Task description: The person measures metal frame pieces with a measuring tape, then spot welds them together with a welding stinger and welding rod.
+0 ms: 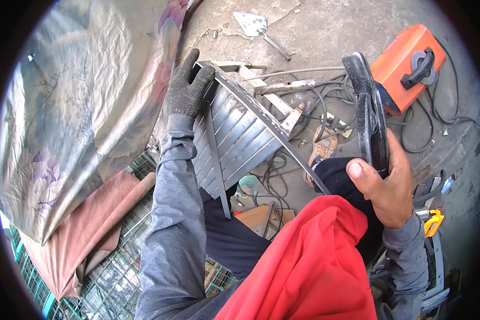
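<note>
1. Across the upper left hangs a floral-printed tarp [96, 90], the broadest thing in view, with a faded pink cloth [90, 229] below it, over green wire mesh [24, 261].
2. At the bottom centre, bright red fabric [309, 261] lies in folds between the two forearms.
3. In the middle stands a slatted metal panel [240, 141], tilted. Its upper corner is at the left hand [191, 88], and its slats spread below and to the right of that hand; one long edge bar runs down toward the knee.
4. At upper right, an orange welding machine [408, 66] rests on the concrete floor, dark cables [325, 93] looping beside it.
5. The gloved left hand grips the panel's corner, fingers hooked over the edge.
6. The bare right hand [389, 186] is closed around a scuffed black tool [370, 117], well apart from the panel's upper corner.
7. Beyond the panel lies a pointed trowel [252, 25].
</note>
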Demonstrator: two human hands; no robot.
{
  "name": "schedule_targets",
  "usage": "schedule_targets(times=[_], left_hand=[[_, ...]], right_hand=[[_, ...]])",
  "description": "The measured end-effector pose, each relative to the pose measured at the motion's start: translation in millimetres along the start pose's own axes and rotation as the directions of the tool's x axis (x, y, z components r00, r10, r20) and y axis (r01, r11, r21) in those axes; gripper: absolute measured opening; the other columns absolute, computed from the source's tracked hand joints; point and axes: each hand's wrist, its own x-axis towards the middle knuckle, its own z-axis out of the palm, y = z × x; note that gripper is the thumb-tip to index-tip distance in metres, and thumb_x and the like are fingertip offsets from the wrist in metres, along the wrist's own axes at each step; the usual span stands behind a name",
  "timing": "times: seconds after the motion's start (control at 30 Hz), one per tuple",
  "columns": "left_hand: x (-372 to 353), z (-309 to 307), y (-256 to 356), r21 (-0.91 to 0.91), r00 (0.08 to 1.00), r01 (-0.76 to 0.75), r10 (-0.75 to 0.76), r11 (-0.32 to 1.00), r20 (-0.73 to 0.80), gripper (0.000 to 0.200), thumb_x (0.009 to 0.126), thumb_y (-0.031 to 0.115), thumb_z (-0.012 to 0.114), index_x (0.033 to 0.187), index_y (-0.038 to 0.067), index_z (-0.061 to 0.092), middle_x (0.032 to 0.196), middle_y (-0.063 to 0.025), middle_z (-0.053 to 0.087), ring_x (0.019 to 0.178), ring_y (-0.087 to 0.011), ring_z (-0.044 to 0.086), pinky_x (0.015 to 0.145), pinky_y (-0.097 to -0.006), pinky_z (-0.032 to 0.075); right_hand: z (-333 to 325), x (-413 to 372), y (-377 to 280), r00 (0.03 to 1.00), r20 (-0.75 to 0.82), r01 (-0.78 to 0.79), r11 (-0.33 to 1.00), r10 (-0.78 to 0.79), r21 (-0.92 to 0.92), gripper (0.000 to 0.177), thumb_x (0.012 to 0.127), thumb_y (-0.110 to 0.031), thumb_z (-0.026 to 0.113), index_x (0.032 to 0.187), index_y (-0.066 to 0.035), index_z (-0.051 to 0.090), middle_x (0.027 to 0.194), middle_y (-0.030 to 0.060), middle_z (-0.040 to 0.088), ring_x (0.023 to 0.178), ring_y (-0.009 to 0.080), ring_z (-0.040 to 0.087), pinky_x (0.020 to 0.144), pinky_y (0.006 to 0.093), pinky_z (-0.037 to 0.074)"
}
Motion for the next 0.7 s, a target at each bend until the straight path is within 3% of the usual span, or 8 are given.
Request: schedule_targets(times=[0.1, 0.17, 0.23, 0.4, 0.47, 0.6, 0.67, 0.7], left_hand=[[0, 1, 0, -0.051, 1.0, 0.017, -0.017, 0.999, 0.01, 0.058, 0.095, 0.027, 0.07, 0.145, 0.004, 0.054, 0.14, -0.0158, 0.061, 0.122, -0.0213, 0.06, 0.106, -0.0343, 0.045], [0, -1, 1, -0.056, 1.0, 0.008, -0.008, 0.998, -0.006, 0.058, 0.095, 0.028, 0.071, 0.145, 0.005, 0.054, 0.138, -0.0165, 0.062, 0.12, -0.0219, 0.061, 0.105, -0.0343, 0.046], [-1, -3, 7, 0.051, 0.997, 0.074, -0.075, 0.996, 0.02, 0.057, 0.094, 0.031, 0.072, 0.144, 0.007, 0.057, 0.132, -0.0172, 0.064, 0.116, -0.0227, 0.062, 0.102, -0.0341, 0.047], [-1, -5, 7, -0.055, 0.996, 0.083, -0.08, 0.995, 0.039, 0.054, 0.093, 0.032, 0.073, 0.137, 0.004, 0.062, 0.125, -0.0158, 0.068, 0.111, -0.022, 0.065, 0.099, -0.0338, 0.049], [0, -5, 7, 0.018, 0.998, 0.035, -0.035, 0.999, 0.045, 0.053, 0.092, 0.029, 0.074, 0.136, 0.002, 0.062, 0.126, -0.0151, 0.068, 0.112, -0.0221, 0.065, 0.099, -0.0341, 0.05], [-1, -3, 3, -0.023, 0.999, 0.034, -0.033, 0.999, 0.039, 0.055, 0.092, 0.029, 0.074, 0.137, 0.001, 0.06, 0.13, -0.0161, 0.066, 0.118, -0.0225, 0.063, 0.103, -0.0345, 0.048], [-2, -2, 2, -0.027, 1.0, 0.019, -0.019, 0.999, 0.01, 0.061, 0.091, 0.031, 0.074, 0.141, 0.001, 0.057, 0.138, -0.0181, 0.061, 0.128, -0.0247, 0.058, 0.108, -0.0369, 0.045], [-1, -2, -2, -0.027, 1.0, 0.018, -0.017, 0.999, 0.008, 0.061, 0.091, 0.031, 0.074, 0.141, 0.001, 0.057, 0.138, -0.0181, 0.061, 0.128, -0.0247, 0.058, 0.108, -0.0369, 0.045]], right_hand=[[-2, 0, -4, 0.989, 0.042, -0.145, 0.968, 0.139, 0.203, 0.039, 0.084, -0.013, 0.079, 0.115, 0.0, 0.058, 0.096, 0.002, 0.064, 0.083, 0.0059, 0.06, 0.072, 0.0221, 0.05], [-4, 1, -6, 0.982, 0.062, -0.186, 0.97, 0.178, 0.156, 0.04, 0.084, -0.015, 0.079, 0.115, 0.0, 0.059, 0.096, 0.0023, 0.065, 0.084, 0.007, 0.06, 0.076, 0.0237, 0.05], [-3, 2, -4, 0.986, 0.064, -0.166, 0.971, 0.157, 0.17, 0.04, 0.085, -0.017, 0.079, 0.115, 0.0, 0.059, 0.096, 0.0023, 0.065, 0.084, 0.0071, 0.06, 0.077, 0.0243, 0.05], [-5, 4, -1, 0.991, 0.043, -0.135, 0.982, 0.131, 0.133, 0.041, 0.086, -0.021, 0.077, 0.116, 0.001, 0.059, 0.095, 0.0021, 0.065, 0.086, 0.0077, 0.061, 0.079, 0.0257, 0.05], [-4, 4, 0, 0.992, 0.045, -0.12, 0.982, 0.114, 0.147, 0.041, 0.087, -0.024, 0.076, 0.115, 0.0, 0.059, 0.092, 0.0005, 0.065, 0.079, 0.0052, 0.058, 0.072, 0.0226, 0.048], [-7, 7, 0, 0.988, 0.047, -0.155, 0.98, 0.15, 0.126, 0.04, 0.087, -0.026, 0.075, 0.113, -0.001, 0.06, 0.086, -0.0022, 0.062, 0.067, 0.0022, 0.052, 0.059, 0.0196, 0.042], [-6, 9, 4, 0.988, 0.015, -0.152, 0.985, 0.151, 0.081, 0.06, 0.084, -0.036, 0.073, 0.121, 0.005, 0.051, 0.069, -0.0021, 0.049, 0.049, 0.0047, 0.043, 0.045, 0.0219, 0.037], [-7, 9, 5, 0.989, 0.015, -0.149, 0.986, 0.148, 0.081, 0.06, 0.084, -0.036, 0.073, 0.121, 0.005, 0.051, 0.069, -0.0021, 0.049, 0.049, 0.0047, 0.043, 0.045, 0.0219, 0.037]])
